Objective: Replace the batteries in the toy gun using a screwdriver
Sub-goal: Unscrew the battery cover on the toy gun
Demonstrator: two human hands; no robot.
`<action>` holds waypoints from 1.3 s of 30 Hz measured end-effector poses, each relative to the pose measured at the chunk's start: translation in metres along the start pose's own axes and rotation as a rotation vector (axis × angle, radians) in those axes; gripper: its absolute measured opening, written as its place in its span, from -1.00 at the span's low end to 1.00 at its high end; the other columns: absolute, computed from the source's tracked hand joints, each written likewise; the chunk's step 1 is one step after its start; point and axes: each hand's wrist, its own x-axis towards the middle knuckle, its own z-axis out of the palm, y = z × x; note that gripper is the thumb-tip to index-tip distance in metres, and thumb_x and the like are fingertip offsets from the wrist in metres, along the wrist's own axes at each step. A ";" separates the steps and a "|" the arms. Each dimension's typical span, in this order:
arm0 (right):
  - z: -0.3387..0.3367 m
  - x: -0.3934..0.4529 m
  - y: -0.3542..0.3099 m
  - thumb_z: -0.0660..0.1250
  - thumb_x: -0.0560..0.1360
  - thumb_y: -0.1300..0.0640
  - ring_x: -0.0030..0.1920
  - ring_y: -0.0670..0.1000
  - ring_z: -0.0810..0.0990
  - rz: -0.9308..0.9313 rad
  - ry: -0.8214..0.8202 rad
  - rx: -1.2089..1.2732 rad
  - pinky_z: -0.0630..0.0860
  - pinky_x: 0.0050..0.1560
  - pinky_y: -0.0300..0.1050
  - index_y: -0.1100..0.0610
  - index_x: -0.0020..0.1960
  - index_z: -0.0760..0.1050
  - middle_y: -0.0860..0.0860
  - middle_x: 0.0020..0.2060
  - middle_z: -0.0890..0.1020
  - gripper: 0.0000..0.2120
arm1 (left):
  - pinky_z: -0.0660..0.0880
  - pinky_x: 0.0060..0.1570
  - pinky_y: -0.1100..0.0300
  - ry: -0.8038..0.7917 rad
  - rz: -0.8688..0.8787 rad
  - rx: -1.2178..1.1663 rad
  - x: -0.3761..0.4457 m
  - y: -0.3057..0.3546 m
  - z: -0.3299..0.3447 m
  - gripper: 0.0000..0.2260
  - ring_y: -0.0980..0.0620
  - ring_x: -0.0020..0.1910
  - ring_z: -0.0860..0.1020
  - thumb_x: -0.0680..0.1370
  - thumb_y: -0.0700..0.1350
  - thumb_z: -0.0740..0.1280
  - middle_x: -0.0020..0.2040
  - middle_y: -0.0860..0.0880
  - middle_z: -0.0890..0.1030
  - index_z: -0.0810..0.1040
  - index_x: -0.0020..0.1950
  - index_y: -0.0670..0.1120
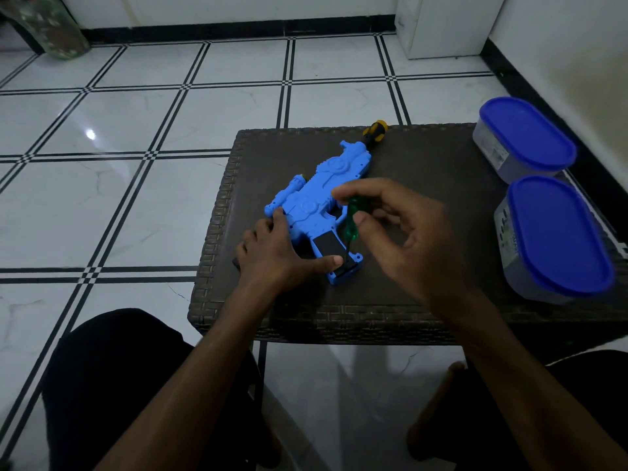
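I sit at a low dark-brown woven wicker table, my knees in dark trousers cut off by the bottom edge. Beyond it, the floor of glossy white tiles with black double-line borders runs to a white wall with a black skirting.

My left hand lies flat on the grip end of the light-blue plastic toy gun, fingers straight, thumb pressing beside the black battery-compartment panel. My right hand pinches the translucent green handle of a small screwdriver between thumb and fingertips; its thin shaft angles down to the panel, but the tip is too small to make out.

The gun lies on its side mid-table, its black-and-yellow muzzle pointing to the far edge.

Two grey oval plastic containers with blue lids stand at the table's right edge.
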 end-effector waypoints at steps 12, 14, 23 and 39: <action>0.002 -0.001 -0.002 0.32 0.54 0.39 0.10 -0.06 0.64 -0.006 0.030 0.002 0.53 0.11 -0.24 0.22 0.19 0.56 0.04 0.04 0.66 -0.75 | 0.12 0.41 -0.11 0.008 0.008 -0.003 -0.001 0.000 0.000 0.14 -0.16 0.50 0.11 0.22 0.46 0.37 0.54 -0.08 0.11 -0.13 0.58 0.01; 0.002 -0.001 -0.002 0.29 0.55 0.39 0.15 -0.04 0.62 -0.021 -0.004 -0.011 0.55 0.14 -0.17 0.22 0.18 0.59 0.03 0.10 0.65 -0.75 | 0.12 0.41 -0.11 0.005 0.007 -0.004 -0.001 0.000 0.001 0.15 -0.16 0.50 0.11 0.22 0.47 0.37 0.54 -0.08 0.11 -0.13 0.58 0.00; 0.003 0.002 0.002 0.43 0.48 0.33 0.04 -0.03 0.62 -0.024 0.008 -0.041 0.54 0.07 -0.22 0.19 0.13 0.62 0.05 0.00 0.59 -0.77 | 0.15 0.40 -0.12 0.016 0.010 0.000 -0.002 0.000 0.001 0.14 -0.16 0.49 0.13 0.23 0.47 0.36 0.54 -0.08 0.12 -0.12 0.58 0.00; 0.005 0.000 -0.003 0.35 0.52 0.40 0.10 -0.07 0.64 -0.009 0.097 -0.001 0.55 0.09 -0.26 0.22 0.17 0.58 0.04 0.05 0.65 -0.74 | 0.12 0.41 -0.12 0.014 0.003 -0.015 -0.002 0.000 0.001 0.14 -0.16 0.50 0.10 0.22 0.46 0.37 0.54 -0.07 0.11 -0.12 0.57 0.02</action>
